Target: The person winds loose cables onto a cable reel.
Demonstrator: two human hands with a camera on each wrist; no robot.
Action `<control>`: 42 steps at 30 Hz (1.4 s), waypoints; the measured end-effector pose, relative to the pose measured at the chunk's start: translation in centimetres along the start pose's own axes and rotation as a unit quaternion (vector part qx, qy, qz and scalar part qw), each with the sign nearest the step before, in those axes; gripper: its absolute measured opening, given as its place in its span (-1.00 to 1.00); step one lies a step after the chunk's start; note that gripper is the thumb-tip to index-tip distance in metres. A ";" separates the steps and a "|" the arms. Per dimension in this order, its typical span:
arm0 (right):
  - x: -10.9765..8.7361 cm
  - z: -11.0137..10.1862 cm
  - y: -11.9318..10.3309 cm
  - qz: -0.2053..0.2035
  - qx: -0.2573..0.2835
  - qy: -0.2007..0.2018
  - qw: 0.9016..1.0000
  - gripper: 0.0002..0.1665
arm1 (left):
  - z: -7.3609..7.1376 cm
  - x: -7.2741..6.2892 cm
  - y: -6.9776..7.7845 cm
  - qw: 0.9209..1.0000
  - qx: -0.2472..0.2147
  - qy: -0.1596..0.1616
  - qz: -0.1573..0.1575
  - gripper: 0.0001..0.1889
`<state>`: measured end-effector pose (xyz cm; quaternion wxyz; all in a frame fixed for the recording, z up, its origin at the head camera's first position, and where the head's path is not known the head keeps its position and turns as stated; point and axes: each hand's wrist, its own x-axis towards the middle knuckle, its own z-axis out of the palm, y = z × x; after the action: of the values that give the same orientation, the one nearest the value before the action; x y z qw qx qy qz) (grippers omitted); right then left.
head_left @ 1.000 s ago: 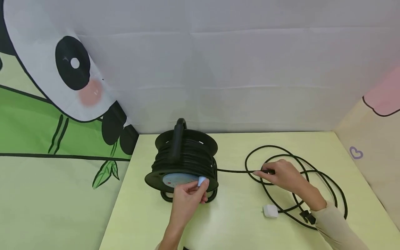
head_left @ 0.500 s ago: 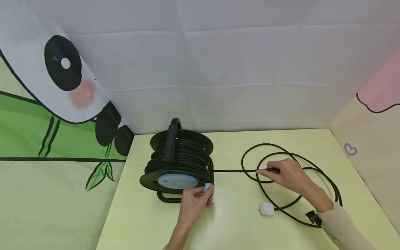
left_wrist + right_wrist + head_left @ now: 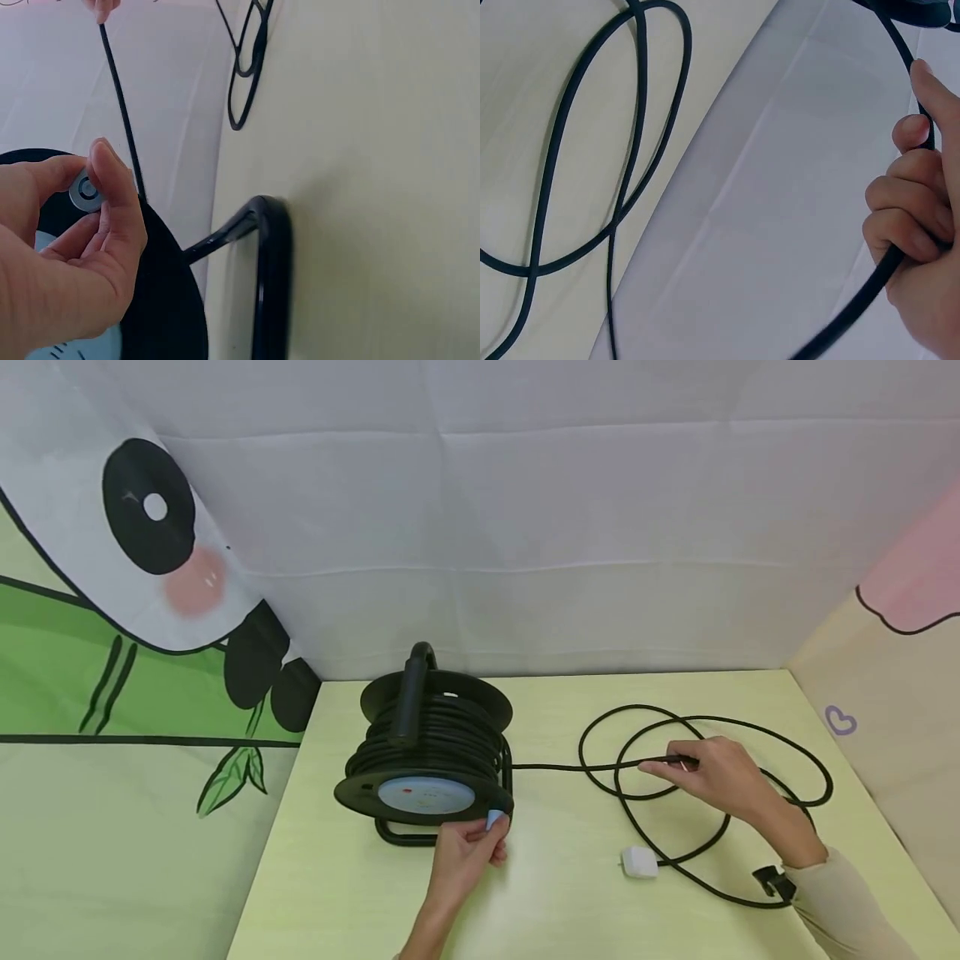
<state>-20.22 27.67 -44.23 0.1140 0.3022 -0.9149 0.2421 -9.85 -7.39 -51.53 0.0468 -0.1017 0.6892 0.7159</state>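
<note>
A black cable reel (image 3: pixel 427 735) stands on its tube frame, wound with black cable, a light-blue disc (image 3: pixel 426 795) in its front flange. At the flange's lower right edge, my left hand (image 3: pixel 465 864) pinches a light-blue crank knob (image 3: pixel 493 818) between thumb and fingers. The round end of the knob (image 3: pixel 86 190) shows in the left wrist view. To the right of the reel, my right hand (image 3: pixel 723 777) grips the black cable (image 3: pixel 555 767), which runs straight from the reel into the fingers. In the right wrist view several fingers curl round the cable (image 3: pixel 855 292).
Loose loops of cable (image 3: pixel 626 810) lie on the pale yellow table (image 3: pixel 555 910) under and around the right hand. A white plug (image 3: pixel 639 862) on the cable's end rests in front of them. Behind the table hangs a pale cloth backdrop (image 3: pixel 525 552).
My left hand has carried the knob from beside the blue disc to the flange's lower right edge. The right hand has shifted right along with the cable, and the right-hand loops have changed shape.
</note>
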 end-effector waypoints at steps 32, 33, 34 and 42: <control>-5.0 -4.0 4.6 0.091 -0.018 -0.017 0.995 -0.32 | -7.5 0.3 -5.3 0.992 0.047 0.115 -0.022 -0.72; -5.1 -4.0 4.7 0.091 -0.017 -0.014 0.996 -0.32 | -7.7 0.3 -5.2 0.992 0.047 0.115 -0.026 -0.71; -5.2 -4.0 4.7 0.093 -0.014 -0.011 0.996 -0.32 | -8.0 0.4 -5.1 0.992 0.046 0.115 -0.029 -0.70; -6.2 -4.4 5.2 0.124 -0.007 -0.017 0.992 -0.36 | -9.3 0.6 -4.7 0.990 0.046 0.121 -0.047 -0.68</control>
<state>-18.25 36.62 -44.63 0.0693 0.1893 -0.9489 0.2428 -8.74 -16.52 -56.55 0.0017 -0.2175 0.7167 0.6626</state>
